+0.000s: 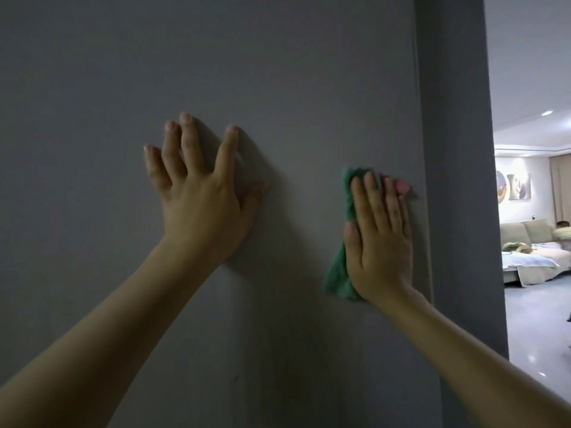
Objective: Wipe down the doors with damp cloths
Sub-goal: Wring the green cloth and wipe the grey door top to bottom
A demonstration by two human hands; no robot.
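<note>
On the grey door (278,72), right hand (378,239) presses green cloth (338,273); no writing.

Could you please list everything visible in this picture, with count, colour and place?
door: one, grey, flat panel filling most of the view
door frame: one, darker grey, upright strip right of the door
cloth: one, green, flat against the door near its right edge, under the right hand
cloth: one, pink, a corner showing above the right hand's fingertips
sofa: one, pale, in the bright room at far right
wall pictures: a few, pale, above the sofa
left hand: one, bare, fingers spread on the door
right hand: one, bare, pressing the cloths flat
</note>
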